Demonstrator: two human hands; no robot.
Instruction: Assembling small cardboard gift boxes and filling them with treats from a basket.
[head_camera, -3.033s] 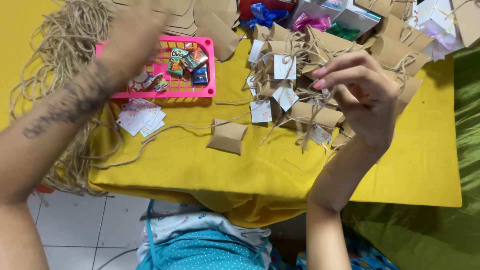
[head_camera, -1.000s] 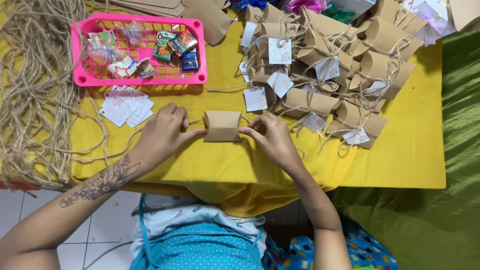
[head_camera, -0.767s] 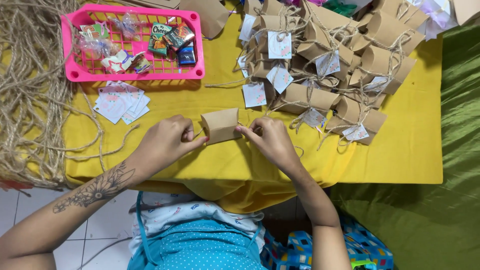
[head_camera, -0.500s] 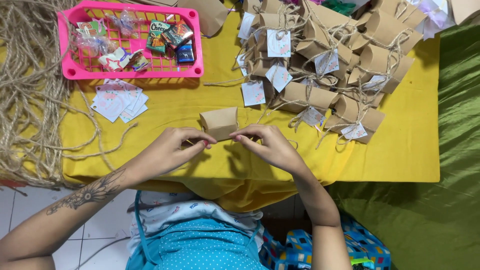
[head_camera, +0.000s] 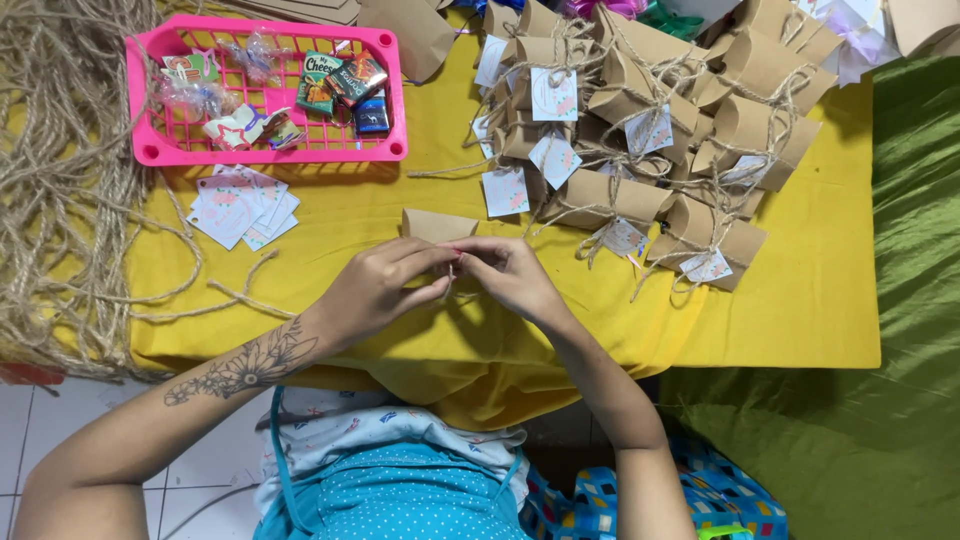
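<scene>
My left hand (head_camera: 385, 285) and my right hand (head_camera: 505, 272) are meeting fingertip to fingertip over the yellow tablecloth (head_camera: 800, 290), just in front of a small brown paper box (head_camera: 437, 224). Both hands are curling inward, fingers pinching together at one spot between them; something thin is sitting in that pinch, but I cannot tell what it is. I am seeing the box lying flat on the cloth, its long axis running left to right across my view, one end pointing toward the pink basket (head_camera: 395, 120) side and the other toward the pile of tied boxes (head_camera: 660, 130). My fingers are covering its near edge, so I cannot tell whether they are touching it or only hovering just beside it.

The pile of finished boxes is sitting to the right and beyond, each wrapped with twine and carrying a small white tag, stacked loosely at mixed angles. The basket is resting at the far left of the cloth, holding wrapped sweets and small packets. Just in front of it a fanned stack of white tags (head_camera: 240, 205) is lying on the cloth. A large tangle of jute twine (head_camera: 60, 190) is draping over the table's left edge, with a few loose strands trailing toward my left wrist.
</scene>
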